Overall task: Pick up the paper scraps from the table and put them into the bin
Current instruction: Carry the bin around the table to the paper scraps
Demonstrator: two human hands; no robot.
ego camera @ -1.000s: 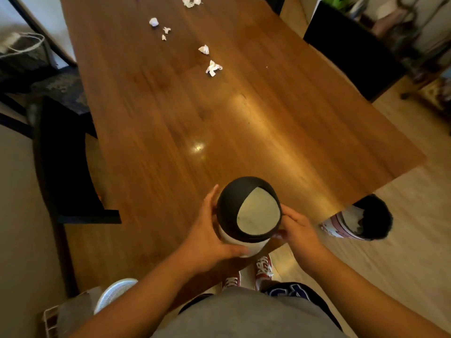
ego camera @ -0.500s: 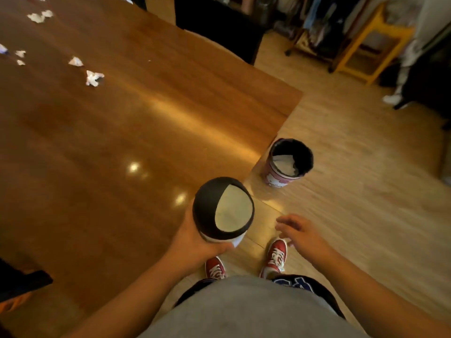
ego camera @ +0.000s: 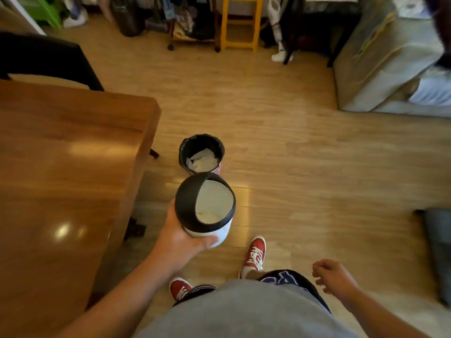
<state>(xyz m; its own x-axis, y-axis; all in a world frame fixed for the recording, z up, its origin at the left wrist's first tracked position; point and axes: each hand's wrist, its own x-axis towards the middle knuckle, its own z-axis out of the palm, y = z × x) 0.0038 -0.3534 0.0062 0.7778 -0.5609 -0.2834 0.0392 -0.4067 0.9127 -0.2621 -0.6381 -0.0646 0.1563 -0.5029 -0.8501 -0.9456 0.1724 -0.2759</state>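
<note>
My left hand (ego camera: 181,242) grips a small white bin with a black domed lid (ego camera: 192,203), holding it in the air past the table's corner, above the floor. Pale paper shows through the lid's opening. Just beyond it on the floor stands a larger bin with a black liner (ego camera: 185,148), white paper lying in it. My right hand (ego camera: 334,276) hangs free at the lower right, fingers loosely curled, holding nothing. The wooden table (ego camera: 61,167) fills the left side; no paper scraps on it are in view.
A black chair (ego camera: 48,59) stands at the table's far end. A yellow stool (ego camera: 240,23), a rolling rack and clutter line the back wall. A grey covered sofa (ego camera: 385,69) is at the right, and a dark object (ego camera: 436,252) lies on the floor at the right edge.
My view has swung right, away from the table and its scraps, toward the floor bin. My right hand let go of the small bin and dropped away; my left hand carried it off the table.
</note>
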